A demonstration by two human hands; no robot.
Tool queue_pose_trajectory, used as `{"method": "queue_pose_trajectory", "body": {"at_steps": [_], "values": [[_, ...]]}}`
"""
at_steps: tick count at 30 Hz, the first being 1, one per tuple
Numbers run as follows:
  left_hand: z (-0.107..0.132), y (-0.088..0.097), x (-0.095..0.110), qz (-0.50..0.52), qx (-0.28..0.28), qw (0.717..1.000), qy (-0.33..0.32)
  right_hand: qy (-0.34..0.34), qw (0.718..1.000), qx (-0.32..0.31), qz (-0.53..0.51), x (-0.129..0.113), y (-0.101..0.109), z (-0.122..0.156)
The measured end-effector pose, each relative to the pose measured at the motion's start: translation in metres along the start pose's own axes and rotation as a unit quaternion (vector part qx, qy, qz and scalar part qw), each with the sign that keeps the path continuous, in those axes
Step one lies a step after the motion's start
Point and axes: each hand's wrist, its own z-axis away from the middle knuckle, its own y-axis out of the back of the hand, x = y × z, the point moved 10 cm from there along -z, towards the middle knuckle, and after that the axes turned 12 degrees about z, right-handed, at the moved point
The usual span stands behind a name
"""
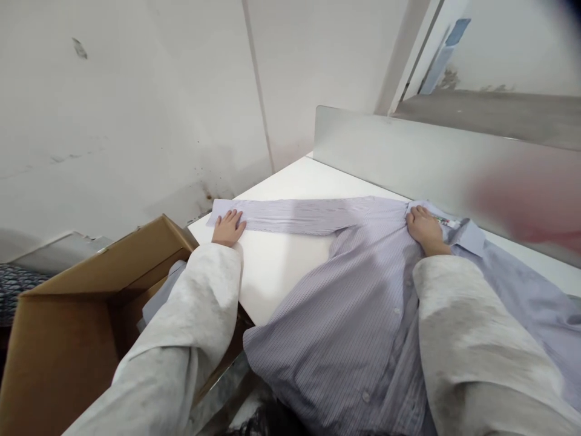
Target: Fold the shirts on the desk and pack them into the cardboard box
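A striped, light purple button-up shirt (336, 303) lies spread over the white table (276, 266), its lower part hanging off the near edge. One long sleeve stretches straight out to the left. On the cuff end of that sleeve rests my left hand (229, 228), flat with the fingers spread. My right hand (425, 229) is at the shirt's collar, its fingers bent and closed on the fabric by the shoulder. A small coloured label (442, 221) shows inside the collar. The other sleeve, toward the right, is partly covered by my right forearm.
An open cardboard box (63, 351) stands left of the table, with grey-blue fabric (163, 290) inside. A low pale panel (408, 154) runs along the table's back edge. White walls (136, 109) rise behind, and a window-like opening (499, 79) is at upper right.
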Motion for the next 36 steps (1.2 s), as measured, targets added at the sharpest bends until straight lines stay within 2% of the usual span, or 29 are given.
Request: {"method": "queue_pose_trajectory", "body": {"at_steps": [6,12,17,20,21,23,26,30,33,36], "values": [[-0.011,0.003,0.001,-0.001,0.021,1.0,-0.004,-0.001,1.0,-0.017,-0.003,0.002,-0.004,-0.004],[-0.004,0.017,-0.007,-0.006,0.085,0.995,0.053,-0.016,1.0,-0.009,-0.009,-0.001,-0.002,-0.005],[0.002,0.023,-0.006,0.002,0.103,0.993,0.056,-0.023,0.999,0.042,-0.027,-0.006,0.015,0.002],[0.003,0.026,-0.003,0.016,0.115,0.992,0.048,-0.083,0.992,0.091,-0.029,0.0,0.035,0.013],[0.003,0.027,-0.002,0.022,0.119,0.992,0.045,-0.103,0.99,0.083,-0.04,0.002,0.037,0.016],[0.004,0.029,0.0,0.038,0.128,0.99,0.037,-0.111,0.99,0.022,-0.086,0.003,0.035,0.018],[0.006,0.037,0.006,0.06,0.149,0.987,0.019,-0.079,0.985,-0.06,-0.143,0.006,0.04,0.023],[0.014,0.051,0.021,0.068,0.166,0.984,-0.02,0.042,0.985,-0.092,-0.142,-0.001,0.07,0.051],[0.023,0.057,0.033,0.07,0.153,0.985,-0.026,0.138,0.977,-0.098,-0.131,-0.03,0.091,0.088],[0.043,0.05,0.05,0.069,0.081,0.993,-0.042,0.202,0.968,-0.073,-0.131,-0.077,0.112,0.113]]}}
